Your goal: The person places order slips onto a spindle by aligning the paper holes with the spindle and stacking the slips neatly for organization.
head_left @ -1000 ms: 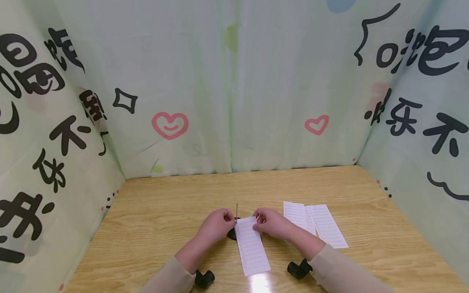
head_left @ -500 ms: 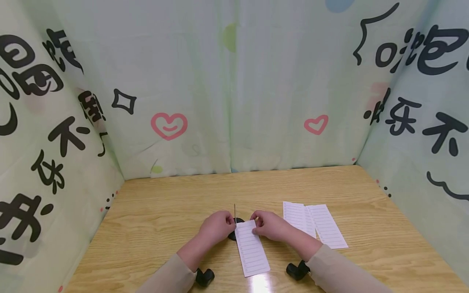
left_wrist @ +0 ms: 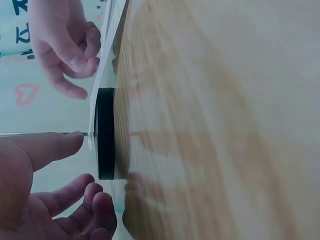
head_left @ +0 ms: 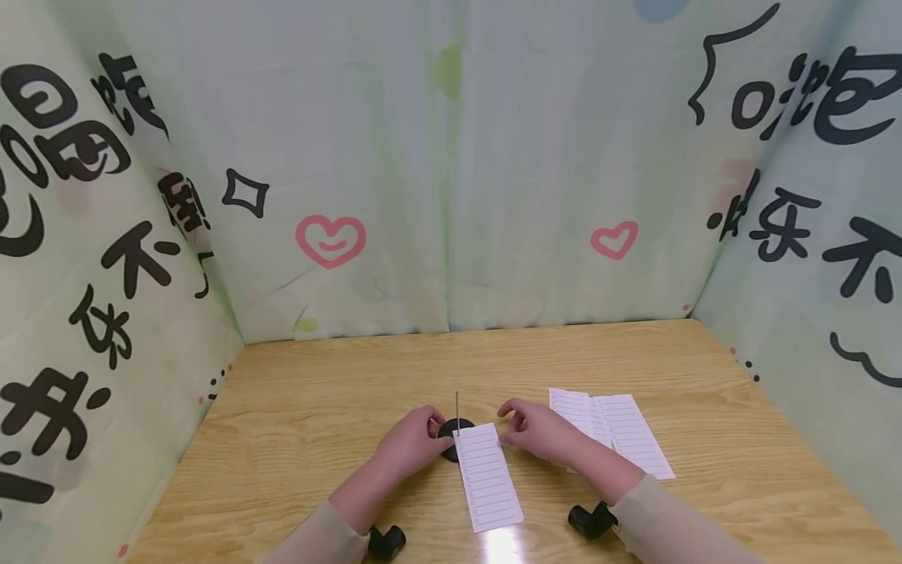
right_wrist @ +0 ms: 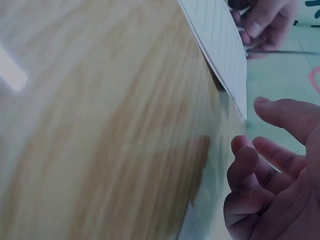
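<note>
A lined paper slip (head_left: 491, 482) lies with its upper left corner at the thin metal rod of a spike file (head_left: 457, 409). Its round black base (left_wrist: 105, 132) sits flat on the table, partly under the slip. In the left wrist view the slip's top edge rests at the base, with the rod passing by it. My left hand (head_left: 412, 439) is beside the base, thumb close to the rod and the other fingers loosely bent, gripping nothing. Just off the slip's upper right edge, my right hand (head_left: 539, 431) hovers with thumb and fingers apart.
More lined slips (head_left: 630, 435) lie on the wooden table (head_left: 317, 407) to the right, partly behind the right forearm. A printed curtain (head_left: 493, 172) encloses the back and both sides. Black wrist cameras (head_left: 592, 520) hang under the forearms.
Both hands have let go of the slip. The right hand has drawn away to the right with its fingers spread; the left has moved slightly left, baring more of the black base.
</note>
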